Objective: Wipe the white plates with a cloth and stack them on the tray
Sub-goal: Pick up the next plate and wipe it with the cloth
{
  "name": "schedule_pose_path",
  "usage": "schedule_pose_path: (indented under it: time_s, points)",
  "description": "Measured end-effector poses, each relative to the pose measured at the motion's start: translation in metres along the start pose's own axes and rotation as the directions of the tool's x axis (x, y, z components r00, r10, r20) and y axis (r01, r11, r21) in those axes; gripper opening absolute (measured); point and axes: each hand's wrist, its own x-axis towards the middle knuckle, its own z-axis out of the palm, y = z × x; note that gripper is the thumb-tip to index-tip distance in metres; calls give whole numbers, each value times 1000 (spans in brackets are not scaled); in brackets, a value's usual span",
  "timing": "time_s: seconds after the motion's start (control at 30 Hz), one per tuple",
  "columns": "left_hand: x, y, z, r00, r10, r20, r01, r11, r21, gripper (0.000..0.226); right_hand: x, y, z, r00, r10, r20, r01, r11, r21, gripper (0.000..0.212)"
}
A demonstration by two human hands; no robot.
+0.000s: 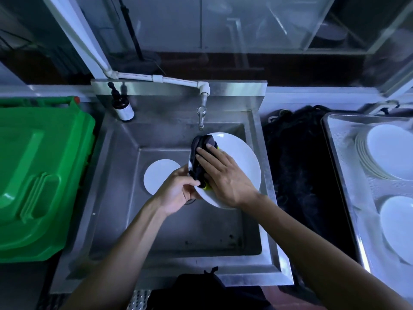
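Note:
A large white plate (pixel 242 157) is held tilted over the steel sink (pixel 125 166). My left hand (pixel 178 191) grips its lower left rim. My right hand (pixel 223 173) lies flat on a dark cloth (pixel 201 144) with a yellow-green edge and presses it against the plate's face. A smaller white plate (pixel 157 175) lies on the sink floor, left of the held one. On the metal tray (pixel 342 153) at the right stand a stack of white plates (pixel 384 153) and, nearer to me, another white plate (pixel 397 224).
A tap (pixel 202 115) hangs just above the held plate's top rim. A dark pump bottle (pixel 121 106) stands on the sink's back left corner. A green bin lid (pixel 40 175) fills the left. Dark fabric (pixel 297 166) lies between sink and tray.

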Motion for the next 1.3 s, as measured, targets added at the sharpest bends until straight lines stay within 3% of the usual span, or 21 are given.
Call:
schedule_pose_path:
  time_s: [0.2,0.6,0.8,1.07,1.3]
  points:
    - [-10,-3,20,998,42,-57,-41,999,9,30,8,15,-7,992,7,-122,-5,1000,14,51]
    - [-20,-21,63,904,114,-413,-95,993,66,42,-3,52,-9,969,205,-134,-198,978,61,52]
    - [-17,-24,80,856,159,-491,-134,987,87,39,-25,65,1,941,310,-135,-295,948,123,52]
    - [-7,-28,81,858,214,-467,-199,977,81,44,-67,58,26,937,343,-71,-325,926,193,54]
    - [-11,-15,69,925,161,-345,-121,983,136,55,-69,35,23,979,190,-75,-170,961,218,53]
